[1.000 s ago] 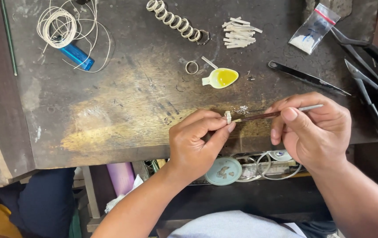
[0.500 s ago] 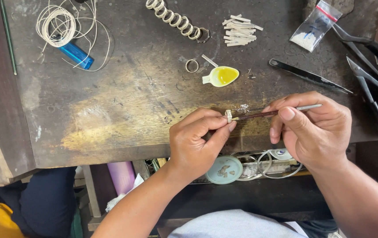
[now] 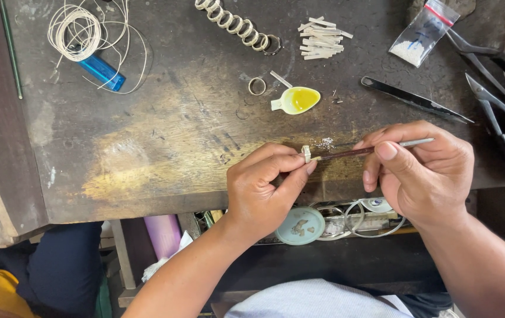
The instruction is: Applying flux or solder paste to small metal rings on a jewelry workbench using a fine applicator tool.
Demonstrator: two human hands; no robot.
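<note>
My left hand (image 3: 267,188) pinches a small pale ring piece (image 3: 306,153) between thumb and forefinger, just above the front edge of the worn wooden bench (image 3: 146,153). My right hand (image 3: 420,171) grips a thin brush-like tool (image 3: 370,149) with a dark shaft and a metal end. Its tip touches the small piece. Both hands hover close together at the bench's front right.
On the bench lie a small white spoon-shaped dish with yellow liquid (image 3: 296,100), a loose ring (image 3: 256,86), a row of rings (image 3: 235,23), white strips (image 3: 322,37), coiled wire (image 3: 76,26), a blue lighter (image 3: 102,72), a plastic bag (image 3: 423,32), tweezers (image 3: 414,101) and pliers (image 3: 500,94). Round containers (image 3: 299,225) sit below.
Nothing has visibly moved; both hands keep the same hold on the small piece and the tool.
</note>
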